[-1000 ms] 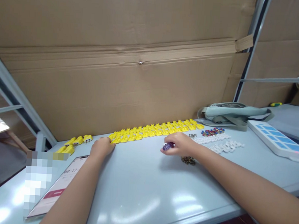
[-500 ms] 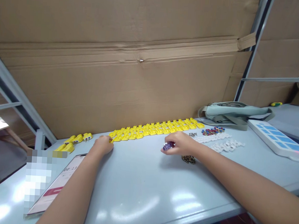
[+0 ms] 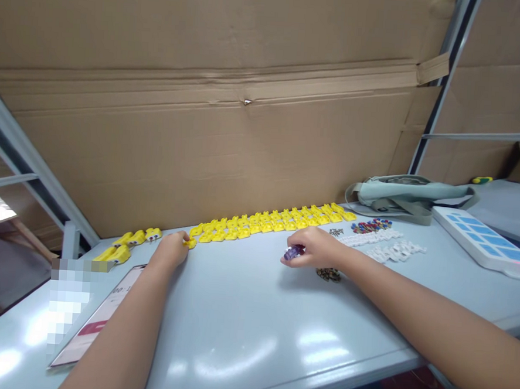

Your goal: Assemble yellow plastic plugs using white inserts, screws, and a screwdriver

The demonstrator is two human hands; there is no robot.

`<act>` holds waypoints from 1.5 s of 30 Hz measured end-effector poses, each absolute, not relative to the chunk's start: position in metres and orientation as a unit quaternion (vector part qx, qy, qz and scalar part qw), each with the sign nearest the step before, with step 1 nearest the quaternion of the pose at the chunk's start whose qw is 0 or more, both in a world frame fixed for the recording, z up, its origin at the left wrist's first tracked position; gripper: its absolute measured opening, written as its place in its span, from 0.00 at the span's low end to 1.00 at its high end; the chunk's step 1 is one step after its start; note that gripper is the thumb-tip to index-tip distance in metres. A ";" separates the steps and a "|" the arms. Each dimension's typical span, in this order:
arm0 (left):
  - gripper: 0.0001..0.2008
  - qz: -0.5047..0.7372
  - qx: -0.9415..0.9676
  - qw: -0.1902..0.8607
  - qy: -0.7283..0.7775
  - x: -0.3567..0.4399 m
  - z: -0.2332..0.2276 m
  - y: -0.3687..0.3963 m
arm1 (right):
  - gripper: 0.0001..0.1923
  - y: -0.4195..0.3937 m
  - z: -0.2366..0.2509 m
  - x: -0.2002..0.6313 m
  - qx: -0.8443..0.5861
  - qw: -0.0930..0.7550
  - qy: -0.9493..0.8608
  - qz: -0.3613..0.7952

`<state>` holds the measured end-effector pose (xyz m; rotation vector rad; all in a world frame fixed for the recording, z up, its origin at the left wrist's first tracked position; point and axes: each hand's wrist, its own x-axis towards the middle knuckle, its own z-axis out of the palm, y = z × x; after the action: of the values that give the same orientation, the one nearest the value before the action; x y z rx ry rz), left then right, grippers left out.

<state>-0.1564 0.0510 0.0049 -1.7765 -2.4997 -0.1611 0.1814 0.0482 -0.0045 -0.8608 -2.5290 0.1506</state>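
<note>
My left hand [image 3: 171,250] is closed on a yellow plastic piece [image 3: 190,243] at the left end of two long rows of yellow plastic pieces [image 3: 266,225]. In my right hand [image 3: 316,248], held above the middle of the table, is a purple, shiny tool handle [image 3: 293,253]; the rest of it is hidden by the fingers. Just beneath the right wrist lies a small heap of brownish metal bits [image 3: 328,274]. Behind that hand are white plastic parts [image 3: 395,251], small grey metal pieces [image 3: 336,232] and red and blue parts [image 3: 371,226].
Several yellow assembled pieces with eye-like spots [image 3: 136,238] lie at the left. Nearer is a phone [image 3: 97,325] showing a timer, partly behind my left forearm. A pale green bag [image 3: 412,196] and a white case with blue panels [image 3: 486,237] sit right. Cardboard [image 3: 227,157] walls the back.
My left hand has shifted slightly left, drawing the yellow piece a little away from the row's end. The right hand with the purple handle stays nearly in place.
</note>
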 end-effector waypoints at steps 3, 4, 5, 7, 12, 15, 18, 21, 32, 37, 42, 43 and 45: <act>0.16 -0.057 -0.585 0.038 -0.808 -0.155 0.005 0.051 | 0.16 0.048 -0.004 0.181 -0.317 0.227 -0.919 0.057; 0.15 -0.059 -0.588 0.039 -0.806 -0.155 0.005 0.051 | 0.16 0.048 -0.004 0.181 -0.318 0.225 -0.919 0.058; 0.15 -0.060 -0.591 0.040 -0.803 -0.154 0.005 0.051 | 0.16 0.048 -0.004 0.181 -0.318 0.223 -0.920 0.059; 0.15 -0.062 -0.598 0.043 -0.798 -0.153 0.005 0.051 | 0.16 0.048 -0.004 0.181 -0.319 0.221 -0.920 0.059; 0.16 -0.067 -0.607 0.048 -0.790 -0.153 0.004 0.053 | 0.16 0.048 -0.004 0.181 -0.318 0.221 -0.920 0.059; 0.17 -0.067 -0.610 0.044 -0.788 -0.154 0.002 0.055 | 0.16 0.048 -0.004 0.181 -0.313 0.223 -0.921 0.061; 0.17 -0.069 -0.614 0.039 -0.785 -0.153 0.001 0.056 | 0.15 0.048 -0.004 0.181 -0.303 0.228 -0.923 0.068; 0.20 -0.083 -0.607 0.055 -0.788 -0.144 0.008 0.053 | 0.15 0.048 -0.004 0.181 -0.279 0.241 -0.926 0.077; 0.17 -0.250 -0.690 -0.480 -0.481 -0.013 0.022 -0.007 | 0.13 0.039 -0.007 0.174 -0.255 0.297 -0.917 0.073; 0.14 -0.300 -0.596 -0.614 -0.421 -0.011 -0.002 -0.001 | 0.14 0.040 -0.009 0.174 -0.225 0.306 -0.921 0.082; 0.13 -0.360 -0.523 -0.672 -0.381 -0.017 -0.006 0.004 | 0.11 0.048 -0.012 0.179 -0.139 0.355 -0.922 0.072; 0.13 -0.369 -0.515 -0.677 -0.375 -0.018 -0.006 0.004 | 0.11 0.049 -0.011 0.180 -0.126 0.366 -0.919 0.074; 0.12 -0.376 -0.504 -0.688 -0.363 -0.017 -0.004 0.004 | 0.11 0.048 -0.007 0.181 -0.105 0.377 -0.915 0.097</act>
<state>-0.0171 0.0038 -0.0037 -3.2338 -2.3288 -2.4143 0.1811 0.0480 -0.0075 -0.2681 -2.3401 0.2477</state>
